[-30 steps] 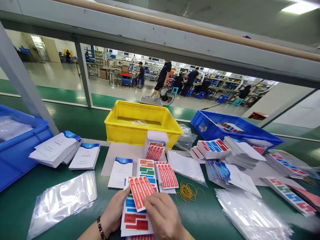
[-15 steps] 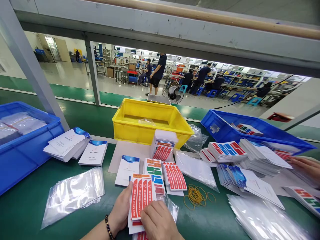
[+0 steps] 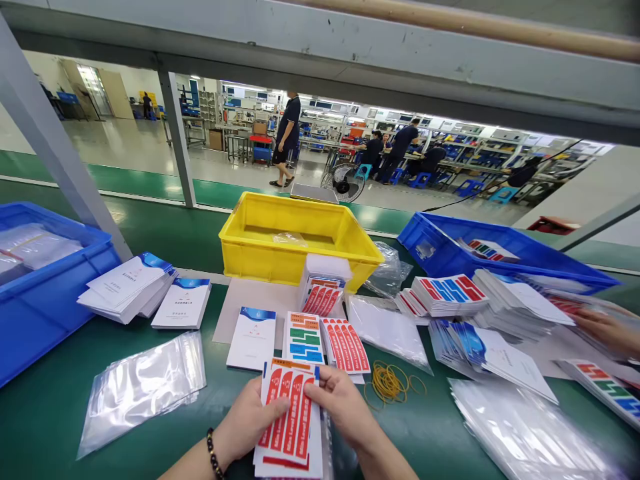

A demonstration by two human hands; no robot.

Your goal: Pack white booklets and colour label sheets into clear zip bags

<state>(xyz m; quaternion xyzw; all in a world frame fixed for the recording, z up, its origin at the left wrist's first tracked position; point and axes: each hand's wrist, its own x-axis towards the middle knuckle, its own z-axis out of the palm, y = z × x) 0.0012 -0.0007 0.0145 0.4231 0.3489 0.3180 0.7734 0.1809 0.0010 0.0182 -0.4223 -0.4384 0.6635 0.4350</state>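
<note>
While left hand (image 3: pixel 245 421) and right hand (image 3: pixel 347 403) pinch red stickers (image 3: pixel 291 425) between fingers (image 3: pixel 334 379), sheets (image 3: pixel 314 443) beneath lie mostly hidden

I see the left hand (image 3: pixel 249 419) and right hand (image 3: pixel 346 404) gripping red "Min Level" sticker sheets (image 3: pixel 290 440) at bottom centre, both thumbs on top. Just above them lie a white booklet (image 3: pixel 252 340) and a multicoloured sticker sheet (image 3: pixel 303 337). I find a yellow bin (image 3: pixel 265 259) at mid-frame, rubber bands (image 3: pixel 389 383) right of the hands, clear plastic bags (image 3: pixel 145 387) at lower left, and a co-worker's hand (image 3: pixel 606 328) at the right edge.
</note>
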